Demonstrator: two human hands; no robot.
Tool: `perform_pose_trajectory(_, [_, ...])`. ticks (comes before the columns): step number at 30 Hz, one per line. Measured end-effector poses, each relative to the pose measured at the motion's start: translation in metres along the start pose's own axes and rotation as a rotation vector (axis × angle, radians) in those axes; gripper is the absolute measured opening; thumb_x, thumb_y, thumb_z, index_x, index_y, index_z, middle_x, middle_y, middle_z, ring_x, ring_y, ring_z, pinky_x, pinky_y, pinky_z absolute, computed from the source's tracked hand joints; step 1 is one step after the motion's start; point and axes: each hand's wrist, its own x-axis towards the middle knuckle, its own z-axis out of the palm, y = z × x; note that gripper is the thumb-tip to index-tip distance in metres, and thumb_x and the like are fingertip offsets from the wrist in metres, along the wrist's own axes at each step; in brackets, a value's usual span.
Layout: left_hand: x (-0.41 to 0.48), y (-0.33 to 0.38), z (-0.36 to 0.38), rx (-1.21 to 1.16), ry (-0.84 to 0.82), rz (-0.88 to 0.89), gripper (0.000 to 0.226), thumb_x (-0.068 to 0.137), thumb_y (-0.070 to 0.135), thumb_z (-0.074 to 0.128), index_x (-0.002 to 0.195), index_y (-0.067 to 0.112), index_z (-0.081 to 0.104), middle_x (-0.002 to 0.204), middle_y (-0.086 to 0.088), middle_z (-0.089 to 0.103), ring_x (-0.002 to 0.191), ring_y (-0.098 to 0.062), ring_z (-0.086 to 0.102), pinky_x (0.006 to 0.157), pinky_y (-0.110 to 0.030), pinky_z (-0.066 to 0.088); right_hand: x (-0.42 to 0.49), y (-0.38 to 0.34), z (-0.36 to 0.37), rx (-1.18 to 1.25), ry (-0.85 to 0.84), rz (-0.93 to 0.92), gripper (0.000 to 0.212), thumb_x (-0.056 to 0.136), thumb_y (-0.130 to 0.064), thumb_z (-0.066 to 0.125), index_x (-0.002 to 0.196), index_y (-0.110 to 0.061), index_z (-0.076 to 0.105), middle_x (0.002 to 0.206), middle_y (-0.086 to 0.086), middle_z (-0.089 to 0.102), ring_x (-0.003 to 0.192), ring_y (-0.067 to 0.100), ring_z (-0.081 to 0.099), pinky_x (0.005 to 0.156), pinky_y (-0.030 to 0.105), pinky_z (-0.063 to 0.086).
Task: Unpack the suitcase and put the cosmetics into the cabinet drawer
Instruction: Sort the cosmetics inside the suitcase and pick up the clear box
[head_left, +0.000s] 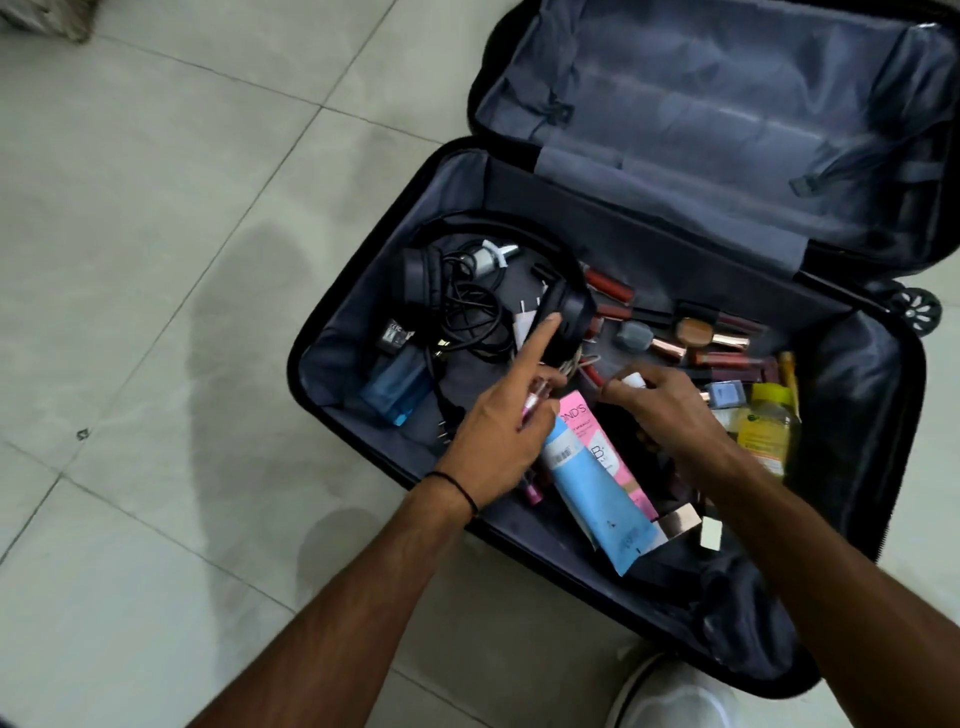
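An open black suitcase (363, 249) lies on the tiled floor, its lower half full of loose items. My left hand (498, 431) grips a light blue tube (597, 493), a pink Pond's box (608, 452) and a small pink item together, its index finger stretched toward the black headphones (566, 306). My right hand (665, 410) pinches a small white-capped item (635, 381) over the pile. Lipsticks and makeup tubes (691, 338) lie along the far side. A yellow-green bottle (769, 426) sits at the right.
Tangled black cables and a charger (395, 335) lie at the left of the suitcase beside a blue bottle (397, 389). The lid (727, 119) lies open beyond. A small beige box (680, 522) lies near the front. My white shoe (675, 696) is at the bottom.
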Motion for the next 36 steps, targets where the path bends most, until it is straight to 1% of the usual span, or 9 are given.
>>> perform_pose_trajectory(5, [-0.001,-0.003,-0.003,-0.035,-0.133,-0.045,0.087,0.098,0.01,0.05,0.15,0.051,-0.006,0.146,0.015,0.048,0.127,-0.003,0.05,0.104,-0.021,0.041,-0.003,0.003,0.0,0.097,-0.003,0.016,0.018,0.092,-0.025,0.068,0.095,-0.007,0.069,0.079,0.013,0.07,0.061,0.021,0.053,0.047,0.027,0.039])
perform_pose_trajectory(9, [0.006,0.0,-0.001,-0.015,-0.137,-0.036,0.088,0.099,0.01,0.048,0.148,0.055,-0.01,0.149,0.013,0.046,0.118,-0.007,0.055,0.093,-0.02,0.047,-0.007,0.006,0.0,0.18,-0.004,0.031,0.018,0.094,-0.025,0.067,0.097,-0.007,0.07,0.081,0.011,0.069,0.054,0.018,0.047,0.043,0.024,0.036])
perform_pose_trajectory(13, [0.023,0.0,-0.001,0.093,-0.069,-0.029,0.084,0.096,0.01,0.047,0.149,0.056,0.0,0.129,-0.006,0.061,0.106,-0.022,0.063,0.094,-0.041,0.051,-0.009,0.009,0.002,0.225,0.049,0.023,0.018,0.094,-0.024,0.067,0.092,-0.007,0.07,0.077,0.011,0.068,0.048,0.015,0.043,0.045,0.024,0.033])
perform_pose_trajectory(17, [0.022,0.008,-0.013,-0.003,0.378,0.031,0.049,0.097,0.007,0.049,0.143,0.027,0.048,0.105,-0.003,0.065,0.083,-0.003,0.056,0.078,-0.017,0.047,-0.009,0.01,0.002,0.229,0.072,0.029,0.016,0.095,-0.025,0.067,0.094,-0.009,0.07,0.076,0.008,0.068,0.046,0.011,0.043,0.044,0.024,0.033])
perform_pose_trajectory(21, [-0.007,-0.008,-0.045,0.134,0.888,-0.091,0.019,0.087,0.003,0.054,0.104,0.009,0.059,0.097,-0.004,0.061,0.077,-0.012,0.055,0.07,-0.029,0.049,-0.01,0.011,0.004,0.21,0.065,0.01,0.015,0.095,-0.024,0.067,0.095,-0.009,0.07,0.071,0.005,0.067,0.041,0.008,0.043,0.041,0.024,0.034])
perform_pose_trajectory(23, [-0.012,-0.015,-0.059,0.291,0.772,-0.335,0.022,0.083,0.005,0.056,0.105,0.007,0.054,0.109,-0.01,0.056,0.087,-0.026,0.057,0.075,-0.038,0.045,-0.009,0.009,0.006,0.202,0.053,0.012,0.016,0.095,-0.025,0.067,0.095,-0.009,0.07,0.069,0.005,0.067,0.04,0.008,0.044,0.039,0.023,0.034])
perform_pose_trajectory(26, [-0.004,-0.012,-0.065,0.515,0.357,-0.566,0.044,0.08,0.018,0.064,0.119,0.006,0.049,0.122,-0.016,0.055,0.106,-0.041,0.057,0.082,-0.042,0.045,-0.008,0.008,0.01,0.202,0.026,0.012,0.019,0.095,-0.025,0.068,0.093,-0.006,0.07,0.057,0.001,0.061,0.036,0.009,0.043,0.038,0.022,0.032])
perform_pose_trajectory(30, [-0.006,0.005,-0.047,0.711,0.174,-0.48,0.044,0.083,0.015,0.062,0.124,0.012,0.046,0.123,-0.013,0.057,0.109,-0.039,0.059,0.081,-0.043,0.048,-0.005,0.006,0.013,0.184,0.014,0.021,0.022,0.094,-0.026,0.068,0.091,-0.004,0.069,0.053,-0.001,0.06,0.036,0.009,0.044,0.04,0.022,0.033])
perform_pose_trajectory(36, [-0.027,0.019,0.01,0.77,0.146,-0.345,0.039,0.091,0.012,0.058,0.126,0.017,0.04,0.123,-0.007,0.052,0.102,-0.035,0.063,0.075,-0.043,0.049,-0.006,0.006,0.009,0.246,0.029,0.032,0.02,0.096,-0.023,0.065,0.088,-0.004,0.063,0.044,-0.006,0.052,0.034,0.008,0.038,0.036,0.02,0.029])
